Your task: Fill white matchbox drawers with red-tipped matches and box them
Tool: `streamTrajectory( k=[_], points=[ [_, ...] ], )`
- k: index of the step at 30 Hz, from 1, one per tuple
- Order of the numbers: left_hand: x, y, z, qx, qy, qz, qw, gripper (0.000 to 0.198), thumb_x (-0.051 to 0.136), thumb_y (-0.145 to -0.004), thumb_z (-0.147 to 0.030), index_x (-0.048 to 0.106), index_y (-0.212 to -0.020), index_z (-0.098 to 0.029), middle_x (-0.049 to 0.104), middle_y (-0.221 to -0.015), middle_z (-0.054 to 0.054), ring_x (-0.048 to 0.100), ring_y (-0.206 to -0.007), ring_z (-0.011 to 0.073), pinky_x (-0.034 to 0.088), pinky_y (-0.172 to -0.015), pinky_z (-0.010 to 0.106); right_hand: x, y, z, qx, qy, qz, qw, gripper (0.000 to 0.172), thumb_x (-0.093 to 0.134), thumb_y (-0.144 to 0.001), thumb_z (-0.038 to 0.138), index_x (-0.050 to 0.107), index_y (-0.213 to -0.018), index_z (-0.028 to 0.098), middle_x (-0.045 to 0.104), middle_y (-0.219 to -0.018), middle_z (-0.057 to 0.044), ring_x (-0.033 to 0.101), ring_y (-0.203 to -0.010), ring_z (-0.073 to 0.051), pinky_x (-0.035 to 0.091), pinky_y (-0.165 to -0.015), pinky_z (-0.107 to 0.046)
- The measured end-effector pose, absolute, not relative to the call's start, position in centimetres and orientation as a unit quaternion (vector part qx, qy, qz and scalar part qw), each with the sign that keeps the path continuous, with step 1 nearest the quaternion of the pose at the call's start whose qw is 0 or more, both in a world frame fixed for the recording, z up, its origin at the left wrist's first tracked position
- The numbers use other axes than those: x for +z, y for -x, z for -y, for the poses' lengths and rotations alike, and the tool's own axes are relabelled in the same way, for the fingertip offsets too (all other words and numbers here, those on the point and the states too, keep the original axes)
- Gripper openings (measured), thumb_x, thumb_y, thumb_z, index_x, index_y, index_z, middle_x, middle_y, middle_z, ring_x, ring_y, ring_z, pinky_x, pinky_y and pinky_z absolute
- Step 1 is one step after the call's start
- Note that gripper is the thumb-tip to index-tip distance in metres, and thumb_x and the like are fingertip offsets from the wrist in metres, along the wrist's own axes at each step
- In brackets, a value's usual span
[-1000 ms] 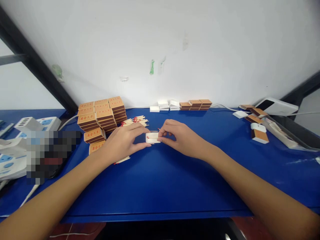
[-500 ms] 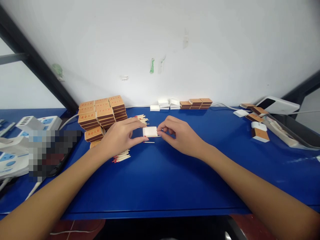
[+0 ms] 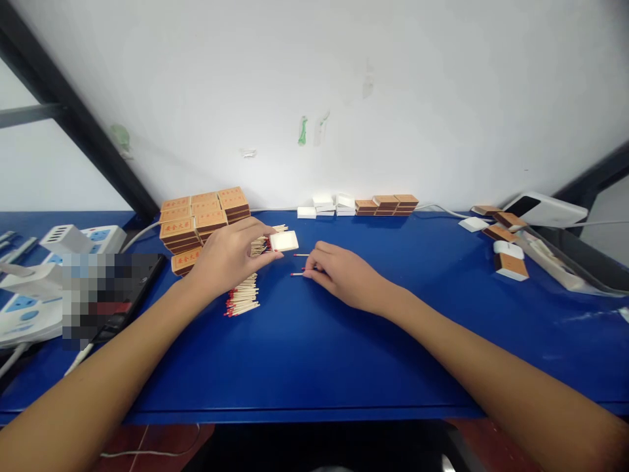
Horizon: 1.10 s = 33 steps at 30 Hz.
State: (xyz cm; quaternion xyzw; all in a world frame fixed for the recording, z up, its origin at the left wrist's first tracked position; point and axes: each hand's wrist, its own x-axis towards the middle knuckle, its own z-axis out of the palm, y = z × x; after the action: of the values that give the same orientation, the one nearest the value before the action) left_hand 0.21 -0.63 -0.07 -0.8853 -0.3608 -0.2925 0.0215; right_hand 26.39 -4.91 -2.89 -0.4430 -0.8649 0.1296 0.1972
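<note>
My left hand (image 3: 230,252) grips a white matchbox tray (image 3: 285,241) between thumb and fingers, just above the desk. My right hand (image 3: 348,275) is to the right of it, low over the desk, thumb and fingertips pinched on a match (image 3: 297,275) whose far end is hidden by the fingers. Beyond these fingertips lies a loose match (image 3: 301,255). A heap of red-tipped matches (image 3: 243,298) spreads beside and under my left hand, which covers part of it.
Matchboxes (image 3: 206,216) are stacked at the back left. White trays (image 3: 324,203) and closed matchboxes (image 3: 388,204) line the wall. A power strip (image 3: 24,308) and a partly pixelated black device (image 3: 140,282) lie left; a white earbud case (image 3: 509,249) and more matchboxes lie right.
My left hand has carried the tray left and slightly back, away from my right hand. My right fingers have left the tray and come down to the matches on the desk.
</note>
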Motion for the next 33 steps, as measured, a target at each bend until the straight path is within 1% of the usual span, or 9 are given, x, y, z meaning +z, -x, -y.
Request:
streamTrajectory(
  k=[5, 16, 21, 29, 33],
  points=[
    [-0.6, 0.0, 0.5, -0.291, 0.894, 0.34, 0.035, 0.035, 0.078, -0.094, -0.042, 0.074, -0.119, -0.018, 0.076, -0.112, 0.008, 0.069, -0.078, 0.0175, 0.049, -0.066, 0.028, -3.0, -28.5, 4.4, 0.123, 0.462, 0.856, 0.195, 0.012, 0.056, -0.106, 0.023, 0.064, -0.099, 0.019, 0.06, -0.102, -0.006, 0.056, -0.083, -0.018, 0.044, -0.076, -0.031],
    [-0.9, 0.1, 0.3, -0.289, 0.898, 0.331, 0.034, 0.036, 0.078, -0.094, -0.043, 0.073, -0.121, -0.019, 0.076, -0.114, 0.008, 0.072, -0.086, 0.0198, 0.052, -0.068, 0.029, -3.2, -28.0, 4.6, 0.108, 0.454, 0.864, 0.187, 0.011, 0.055, -0.106, 0.023, 0.062, -0.098, 0.019, 0.06, -0.101, -0.006, 0.057, -0.083, -0.018, 0.044, -0.076, -0.031],
    [-0.8, 0.0, 0.4, -0.279, 0.9, 0.333, 0.026, 0.035, 0.076, -0.095, -0.043, 0.073, -0.121, -0.019, 0.076, -0.116, 0.009, 0.072, -0.086, 0.0198, 0.052, -0.068, 0.03, -3.0, -28.3, 4.5, 0.102, 0.449, 0.87, 0.176, 0.015, 0.052, -0.107, 0.023, 0.061, -0.097, 0.02, 0.06, -0.101, -0.007, 0.057, -0.086, -0.02, 0.046, -0.079, -0.033],
    [-0.7, -0.1, 0.6, -0.284, 0.901, 0.327, 0.034, 0.035, 0.078, -0.094, -0.042, 0.073, -0.12, -0.018, 0.077, -0.113, 0.008, 0.071, -0.081, 0.0183, 0.051, -0.066, 0.029, -3.0, -28.3, 4.5, 0.1, 0.461, 0.867, 0.161, 0.014, 0.051, -0.108, 0.022, 0.059, -0.097, 0.02, 0.061, -0.105, -0.008, 0.059, -0.089, -0.021, 0.047, -0.081, -0.034],
    [-0.7, -0.2, 0.6, -0.278, 0.902, 0.328, 0.032, 0.035, 0.077, -0.095, -0.042, 0.073, -0.121, -0.019, 0.077, -0.115, 0.009, 0.072, -0.084, 0.0191, 0.051, -0.067, 0.029, -3.0, -28.3, 4.5, 0.099, 0.465, 0.863, 0.17, 0.007, 0.053, -0.107, 0.024, 0.059, -0.105, 0.02, 0.061, -0.109, -0.008, 0.06, -0.088, -0.021, 0.047, -0.079, -0.033]
  ],
)
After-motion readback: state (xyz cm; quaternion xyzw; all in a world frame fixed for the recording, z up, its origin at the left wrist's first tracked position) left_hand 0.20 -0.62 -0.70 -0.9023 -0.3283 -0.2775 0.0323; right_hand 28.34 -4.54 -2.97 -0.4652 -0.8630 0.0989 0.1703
